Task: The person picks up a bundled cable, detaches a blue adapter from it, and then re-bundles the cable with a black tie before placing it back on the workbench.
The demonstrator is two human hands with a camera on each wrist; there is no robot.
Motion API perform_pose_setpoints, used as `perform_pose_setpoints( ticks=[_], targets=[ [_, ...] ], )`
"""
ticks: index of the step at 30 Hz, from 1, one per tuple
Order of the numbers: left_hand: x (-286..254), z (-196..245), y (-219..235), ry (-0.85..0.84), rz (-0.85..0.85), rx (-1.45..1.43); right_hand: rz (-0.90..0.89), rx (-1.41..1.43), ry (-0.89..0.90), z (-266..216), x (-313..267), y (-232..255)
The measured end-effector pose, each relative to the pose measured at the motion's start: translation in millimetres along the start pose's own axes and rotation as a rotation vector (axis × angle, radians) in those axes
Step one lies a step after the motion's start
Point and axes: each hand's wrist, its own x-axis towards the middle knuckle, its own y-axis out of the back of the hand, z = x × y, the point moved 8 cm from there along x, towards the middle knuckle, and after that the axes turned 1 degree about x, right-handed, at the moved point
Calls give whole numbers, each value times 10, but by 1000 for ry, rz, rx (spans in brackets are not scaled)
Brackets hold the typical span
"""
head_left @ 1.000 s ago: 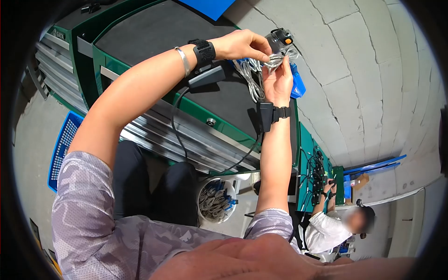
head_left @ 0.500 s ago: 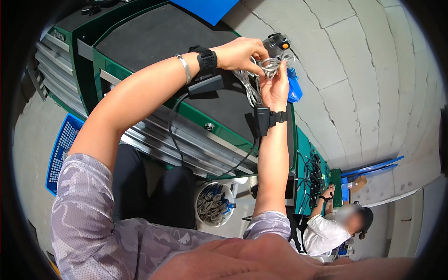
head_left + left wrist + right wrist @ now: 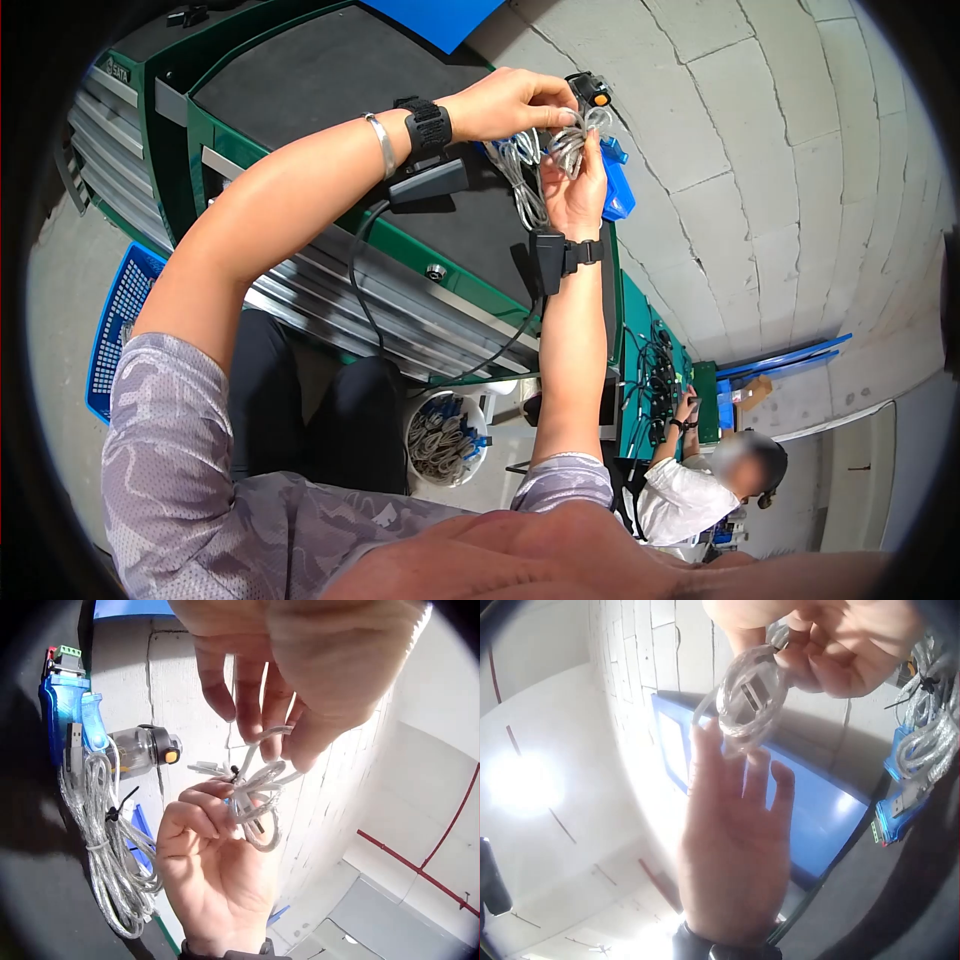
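A coiled silvery clear-jacketed USB cable (image 3: 567,152) is held up between both hands above the black-topped tool chest. My left hand (image 3: 508,105) pinches a strand at the coil's upper side between thumb and fingers. Below it, my right hand (image 3: 575,203) grips the coil with its fingertips, palm turned up. A metal USB plug (image 3: 754,691) shows inside the loops in the right wrist view, and a black tie (image 3: 235,772) sits at the coil's middle in the left wrist view. Another tied cable bundle (image 3: 101,847) with blue adapters (image 3: 67,705) lies on the mat beside the hands.
A clear bottle (image 3: 135,752) with a black lid stands behind the hands, by the wall. Under the chest's front edge, a white bucket (image 3: 483,465) holds several cables. A blue basket (image 3: 105,345) stands on the floor at left. Another person (image 3: 690,500) works at right.
My left hand dipped with parted fingers half a second ago, then rose and closed its fingertips on the cable. The coil's loops have turned in my right hand. The head view has shifted slightly.
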Motion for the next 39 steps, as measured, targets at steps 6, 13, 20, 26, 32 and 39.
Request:
perform_pose_setpoints(
  ticks=[6, 13, 20, 26, 32, 39],
  targets=[
    [-4, -86, -15, 119, -137, -179, -136, 135, -141, 128, 18, -25],
    [-54, 4, -93, 140, -194, -98, -213, 260, -165, 118, -9, -135],
    [-30, 31, -65, 18, -133, 104, -101, 254, -172, 121, 1, -20],
    [-40, 48, 1, -18, -54, 128, -177, 412, -255, 218, 60, 34],
    [-42, 85, 4, -5, -75, 157, -253, 259, -199, 141, 34, -10],
    [-29, 35, 2, -5, -86, 106, -101, 154, -28, 61, 36, -26]
  ],
)
